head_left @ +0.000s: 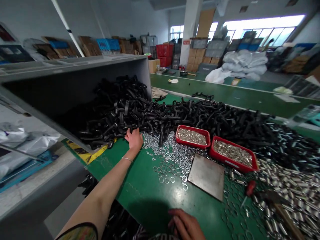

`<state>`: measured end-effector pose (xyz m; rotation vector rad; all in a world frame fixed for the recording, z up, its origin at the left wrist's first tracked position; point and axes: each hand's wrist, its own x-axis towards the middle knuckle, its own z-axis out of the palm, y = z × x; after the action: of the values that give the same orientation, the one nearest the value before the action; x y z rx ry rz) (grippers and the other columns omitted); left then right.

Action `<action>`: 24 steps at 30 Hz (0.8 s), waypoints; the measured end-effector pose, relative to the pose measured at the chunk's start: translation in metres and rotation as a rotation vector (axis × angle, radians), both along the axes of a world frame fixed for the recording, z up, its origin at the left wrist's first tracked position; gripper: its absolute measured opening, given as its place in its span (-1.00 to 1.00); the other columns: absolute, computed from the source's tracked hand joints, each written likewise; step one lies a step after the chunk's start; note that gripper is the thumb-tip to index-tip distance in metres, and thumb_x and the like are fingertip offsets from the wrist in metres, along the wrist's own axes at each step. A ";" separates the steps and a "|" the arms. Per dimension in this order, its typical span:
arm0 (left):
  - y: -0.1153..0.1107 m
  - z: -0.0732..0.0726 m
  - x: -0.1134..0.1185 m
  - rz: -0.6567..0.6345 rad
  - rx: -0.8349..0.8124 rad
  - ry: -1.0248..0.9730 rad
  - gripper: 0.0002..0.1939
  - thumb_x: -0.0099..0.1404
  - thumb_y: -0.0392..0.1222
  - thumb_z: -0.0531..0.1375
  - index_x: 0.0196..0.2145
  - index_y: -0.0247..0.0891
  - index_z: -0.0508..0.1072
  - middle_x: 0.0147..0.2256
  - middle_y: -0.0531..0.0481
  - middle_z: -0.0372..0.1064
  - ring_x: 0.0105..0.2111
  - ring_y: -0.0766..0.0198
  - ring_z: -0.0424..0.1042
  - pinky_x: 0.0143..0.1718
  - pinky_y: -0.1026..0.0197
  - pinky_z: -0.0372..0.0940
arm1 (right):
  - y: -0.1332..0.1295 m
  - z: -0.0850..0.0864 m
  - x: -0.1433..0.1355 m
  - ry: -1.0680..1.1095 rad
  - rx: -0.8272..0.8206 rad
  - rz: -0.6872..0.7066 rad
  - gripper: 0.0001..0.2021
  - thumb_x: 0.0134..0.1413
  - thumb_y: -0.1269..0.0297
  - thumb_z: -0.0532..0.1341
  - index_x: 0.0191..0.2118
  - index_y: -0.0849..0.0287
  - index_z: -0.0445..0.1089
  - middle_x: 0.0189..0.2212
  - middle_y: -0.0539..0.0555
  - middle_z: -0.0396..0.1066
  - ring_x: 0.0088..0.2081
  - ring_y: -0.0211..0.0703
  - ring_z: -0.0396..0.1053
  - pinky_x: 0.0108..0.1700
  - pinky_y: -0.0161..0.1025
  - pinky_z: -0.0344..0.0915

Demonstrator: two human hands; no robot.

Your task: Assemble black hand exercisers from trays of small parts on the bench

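My left hand [135, 139] reaches out to the near edge of a large pile of black curved parts [147, 116]. Its fingers are bent a little and apart, with the tips at the black parts; no part shows clearly in its grasp. Beside that hand lie many small silver rings [172, 153], spread over the green tabletop [140, 186]. Low in the view, close to my body, is my right hand [186, 225]. Its fingers are curled together, and whatever is between them is hidden. A square metal plate [207, 176] lies up and right of it.
A grey crate [149, 76] on its side spills black parts. Two red trays [254, 161] hold small metal pieces. A red-handled screwdriver [250, 187], a hammer [285, 213] and a heap of silver sleeves [300, 190] lie at right. Yellow-black tape [92, 156] marks the table's left edge.
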<state>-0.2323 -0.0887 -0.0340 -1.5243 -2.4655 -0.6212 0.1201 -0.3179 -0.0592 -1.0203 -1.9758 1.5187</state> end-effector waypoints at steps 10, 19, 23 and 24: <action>-0.033 0.001 0.099 -0.595 0.126 -0.218 -0.50 0.41 -0.30 -0.03 0.27 -0.23 0.26 0.22 -0.15 0.29 0.36 -0.02 -0.08 0.26 -0.25 -0.02 | 0.088 0.015 -0.034 -0.336 0.632 0.128 -0.48 0.25 0.40 0.17 0.31 0.13 0.21 0.29 0.17 0.23 0.24 0.16 0.17 0.24 0.20 0.16; -0.081 0.009 0.100 -0.759 -0.155 0.105 -0.71 0.42 -0.19 0.09 0.02 -0.17 0.49 -0.11 -0.15 0.46 -0.10 0.04 0.35 -0.04 -0.01 0.20 | 0.043 0.041 0.023 -0.074 0.350 -0.073 -0.69 0.41 0.36 -0.01 0.13 0.06 0.35 0.00 0.13 0.44 0.05 -0.13 0.36 0.12 -0.10 0.32; -0.067 0.015 0.116 -0.754 -0.350 0.312 -0.73 0.38 -0.31 0.05 -0.11 -0.27 0.53 -0.18 -0.23 0.42 -0.14 -0.05 0.37 -0.10 -0.02 0.23 | 0.004 0.045 0.069 -0.159 0.318 -0.135 -0.68 0.39 0.37 -0.01 0.14 0.08 0.34 -0.05 0.13 0.47 -0.01 -0.12 0.39 0.07 -0.11 0.36; -0.061 0.017 0.121 -0.737 -0.395 0.352 -0.73 0.37 -0.34 0.03 -0.15 -0.30 0.52 -0.20 -0.25 0.41 -0.16 -0.06 0.39 -0.11 -0.01 0.25 | 0.000 0.046 0.082 -0.200 0.325 -0.169 -0.68 0.39 0.37 0.00 0.14 0.08 0.34 -0.04 0.14 0.46 0.00 -0.10 0.38 0.09 -0.09 0.35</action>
<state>-0.1115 -0.1493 -0.0165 -2.4627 -1.7894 0.0788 0.2018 -0.3184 -0.0128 -1.1963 -2.1199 0.9980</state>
